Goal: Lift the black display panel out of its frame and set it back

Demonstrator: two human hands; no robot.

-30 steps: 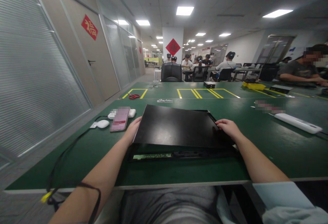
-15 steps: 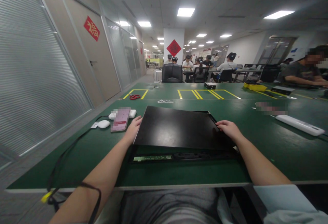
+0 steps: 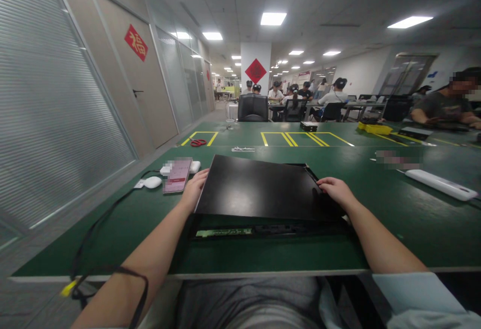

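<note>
Panel (image 3: 255, 188) of flat, glossy black, a broad rectangle, lay directly between my hands, its long axis running from my left hand (image 3: 193, 191) across to my right hand (image 3: 336, 191); neither was clearly nearer. Both rested at its short sides, fingers bent, but I couldn't tell whether either truly pinched it: my left fingertips were partly lost at the edge, and my right ones sat where panel and shallow black frame (image 3: 280, 229) met. Nearer me, between the two hands, a narrow green circuit strip (image 3: 224, 231) showed; the panel hid the rest beneath.
</note>
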